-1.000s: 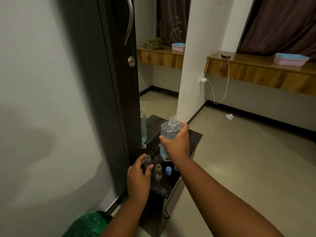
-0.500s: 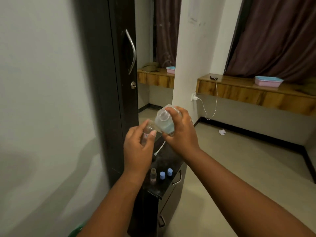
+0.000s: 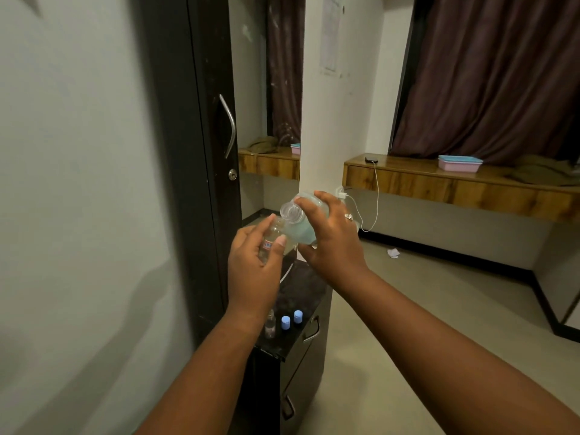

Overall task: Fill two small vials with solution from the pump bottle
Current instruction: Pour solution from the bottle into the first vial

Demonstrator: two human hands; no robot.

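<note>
My right hand (image 3: 332,243) grips a clear bottle (image 3: 301,227) of pale blue solution, tipped to the left with its open neck down. My left hand (image 3: 254,271) holds a small clear vial (image 3: 272,235), its mouth right under the bottle's neck. Both are raised above a small black cabinet top (image 3: 301,293). A second small vial (image 3: 270,324) stands upright on that top, beside two blue caps (image 3: 291,319). No pump head shows on the bottle.
A tall dark wardrobe door (image 3: 201,152) with a metal handle stands just left of my hands, with a mirror beside it. The cabinet has drawers with handles (image 3: 312,331). A wooden shelf (image 3: 455,189) with a pink box and a charging phone runs along the right wall.
Both hands have lifted the bottle and one vial off the cabinet top. The bottle went from upright to tipped over the vial's mouth. The view has risen.
</note>
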